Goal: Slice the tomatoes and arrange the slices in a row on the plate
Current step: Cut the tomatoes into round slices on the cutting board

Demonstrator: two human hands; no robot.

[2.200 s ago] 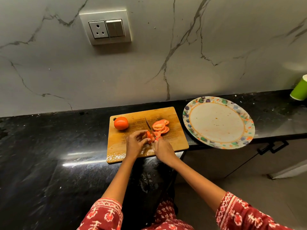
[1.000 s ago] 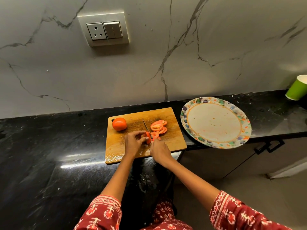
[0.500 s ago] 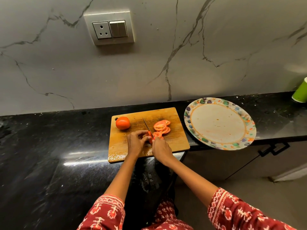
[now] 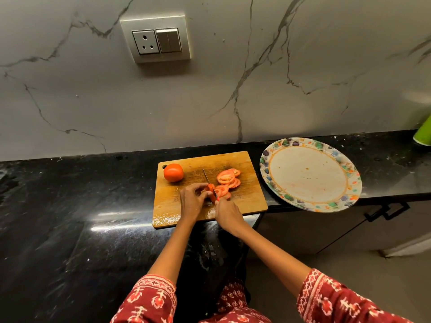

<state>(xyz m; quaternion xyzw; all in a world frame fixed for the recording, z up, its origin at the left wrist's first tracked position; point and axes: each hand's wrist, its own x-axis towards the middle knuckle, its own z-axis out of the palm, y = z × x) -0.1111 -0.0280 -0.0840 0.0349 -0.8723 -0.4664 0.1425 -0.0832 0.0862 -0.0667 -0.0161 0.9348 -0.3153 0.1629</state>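
On the wooden cutting board (image 4: 247, 201) my left hand (image 4: 192, 201) pinches the small remaining piece of a cut tomato (image 4: 210, 189). My right hand (image 4: 227, 214) grips the knife (image 4: 208, 179), whose blade stands in that piece with its tip pointing away from me. Several tomato slices (image 4: 227, 181) lie overlapped just right of the blade. A whole tomato (image 4: 173, 172) sits at the board's far left corner. The round plate (image 4: 310, 174) with a coloured rim lies right of the board and holds no slices.
The board and plate rest on a black stone counter (image 4: 70, 206) against a marbled wall. The plate hangs slightly over the counter's front edge. A green cup (image 4: 424, 134) stands at the far right. A socket panel (image 4: 156, 39) is on the wall.
The knife has kept sawing through the tomato piece, which has grown smaller, and the heap of slices beside it has grown. The whole tomato and plate stayed put.
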